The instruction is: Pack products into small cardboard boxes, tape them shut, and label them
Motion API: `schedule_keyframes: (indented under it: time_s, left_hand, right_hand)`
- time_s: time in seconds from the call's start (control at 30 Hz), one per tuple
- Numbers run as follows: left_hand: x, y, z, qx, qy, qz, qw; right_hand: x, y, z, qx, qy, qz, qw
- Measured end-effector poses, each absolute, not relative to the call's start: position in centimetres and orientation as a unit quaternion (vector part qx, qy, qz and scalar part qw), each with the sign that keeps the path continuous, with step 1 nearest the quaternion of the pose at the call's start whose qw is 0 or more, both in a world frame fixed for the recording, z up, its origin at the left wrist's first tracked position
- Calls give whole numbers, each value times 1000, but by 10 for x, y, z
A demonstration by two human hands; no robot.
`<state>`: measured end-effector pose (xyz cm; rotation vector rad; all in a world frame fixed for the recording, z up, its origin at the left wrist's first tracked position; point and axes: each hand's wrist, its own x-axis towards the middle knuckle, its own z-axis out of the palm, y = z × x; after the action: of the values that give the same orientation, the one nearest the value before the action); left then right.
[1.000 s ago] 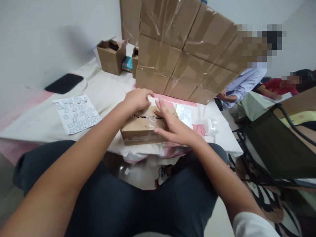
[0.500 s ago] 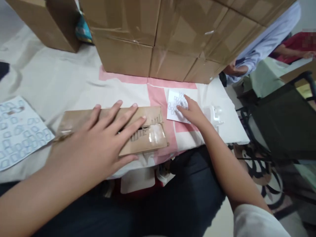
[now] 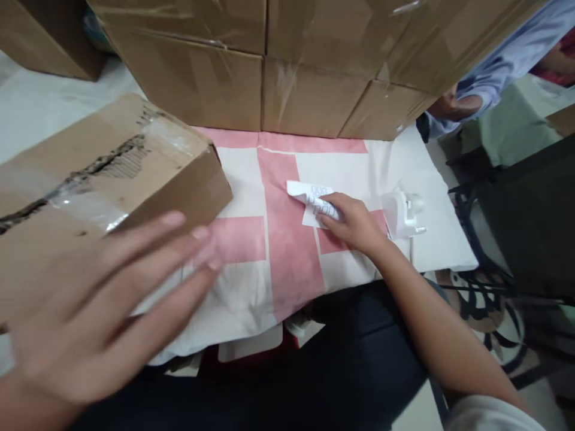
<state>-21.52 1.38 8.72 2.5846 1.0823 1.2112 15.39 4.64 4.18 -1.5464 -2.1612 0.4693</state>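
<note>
My left hand (image 3: pixel 103 299) is low at the left, its fingers stretched out and slightly blurred, just in front of a taped cardboard box (image 3: pixel 112 161). The box lies at an angle at the left, a torn seam running along its top. My right hand (image 3: pixel 353 224) rests on the pink and white cloth (image 3: pixel 278 251), fingers closed on a small white sticker sheet (image 3: pixel 309 200) whose edge curls up off the cloth.
A wall of stacked, taped cardboard boxes (image 3: pixel 269 72) stands at the back. A small white plastic piece (image 3: pixel 404 212) lies right of my right hand. Another person's hand (image 3: pixel 453 108) and light sleeve show at the upper right. A black chair (image 3: pixel 521 221) stands beyond the table's right edge.
The box has shifted left and closer to the camera, and my left hand has slid off its top. My right hand went from touching the flat sticker sheet to pinching it up.
</note>
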Motion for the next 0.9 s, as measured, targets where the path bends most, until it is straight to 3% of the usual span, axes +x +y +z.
schedule_keyframes:
  time_s: [0.1, 0.2, 0.33, 0.43, 0.5, 0.73, 0.9]
  left_hand:
    - [-200, 0, 72, 901, 260, 347, 17]
    - [-179, -15, 55, 864, 312, 382, 96]
    - [-164, -29, 45, 800, 381, 365, 285]
    - [-163, -32, 45, 751, 385, 289, 452]
    - [-165, -32, 45, 747, 377, 257, 483]
    - [-163, -32, 48, 762, 417, 215, 448]
    - [-158, -35, 46, 705, 442, 213, 513]
  right_hand:
    - [132, 31, 48, -503, -814, 178, 230]
    - [98, 6, 58, -467, -813, 276, 212]
    - [65, -32, 72, -418, -718, 542, 129]
    - [59, -48, 74, -395, -653, 636, 112]
    - [62, -51, 72, -411, -633, 648, 103]
    - [78, -43, 77, -521, -628, 572, 89]
    - [84, -41, 80, -525, -603, 591, 109]
